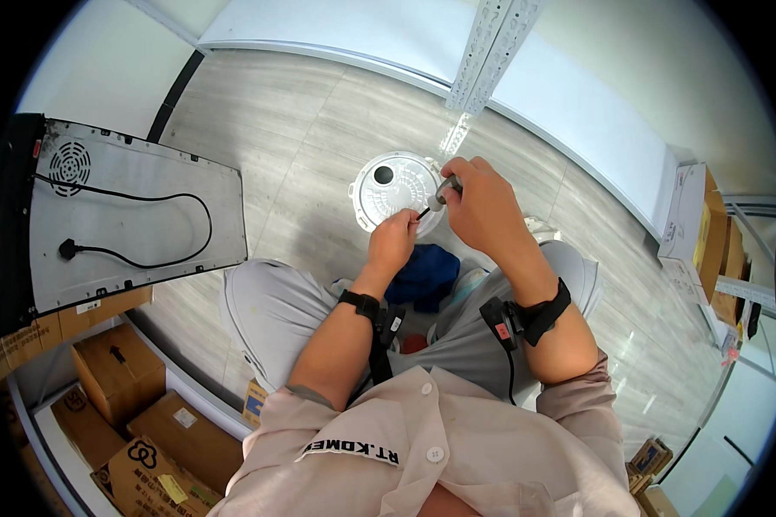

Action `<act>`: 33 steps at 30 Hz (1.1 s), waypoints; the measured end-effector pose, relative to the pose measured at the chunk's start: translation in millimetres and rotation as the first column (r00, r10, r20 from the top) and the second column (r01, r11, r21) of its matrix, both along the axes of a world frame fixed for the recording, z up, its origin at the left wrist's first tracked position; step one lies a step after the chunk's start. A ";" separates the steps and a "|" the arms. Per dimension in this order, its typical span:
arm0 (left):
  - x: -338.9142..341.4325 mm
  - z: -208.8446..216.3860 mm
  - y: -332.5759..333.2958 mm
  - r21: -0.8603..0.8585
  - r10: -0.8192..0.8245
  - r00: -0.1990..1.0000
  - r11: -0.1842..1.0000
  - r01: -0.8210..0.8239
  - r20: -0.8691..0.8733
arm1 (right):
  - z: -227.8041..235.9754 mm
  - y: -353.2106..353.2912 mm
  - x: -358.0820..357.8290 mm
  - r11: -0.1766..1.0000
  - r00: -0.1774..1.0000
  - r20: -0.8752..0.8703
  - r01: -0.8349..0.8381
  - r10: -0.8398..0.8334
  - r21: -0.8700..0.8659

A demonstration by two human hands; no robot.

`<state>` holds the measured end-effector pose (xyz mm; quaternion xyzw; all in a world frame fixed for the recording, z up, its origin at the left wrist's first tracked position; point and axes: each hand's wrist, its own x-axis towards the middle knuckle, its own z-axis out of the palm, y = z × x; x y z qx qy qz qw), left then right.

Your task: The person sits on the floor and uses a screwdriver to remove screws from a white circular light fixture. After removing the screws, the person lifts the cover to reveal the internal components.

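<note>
Screwdriver slanted over the edge of the white disc, its handle up and to the right, its shaft running down and leftward toward the person. One screwdriver, one disc with one dark round patch, and one blue cloth showed. The right hand was curled round the handle; the left hand was pinched at the tip, exactly on what could not be told.

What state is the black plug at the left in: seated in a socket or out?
Out: the black plug lies loose on the grey panel, with no socket around it.
</note>
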<state>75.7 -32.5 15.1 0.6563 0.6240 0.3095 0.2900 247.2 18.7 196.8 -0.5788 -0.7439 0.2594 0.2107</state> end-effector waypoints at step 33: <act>-2.7 -18.5 -20.9 -0.031 0.044 0.991 0.998 -0.048 -0.128 | -22.8 -17.0 -18.8 0.988 0.988 0.085 -0.125 0.133 -0.087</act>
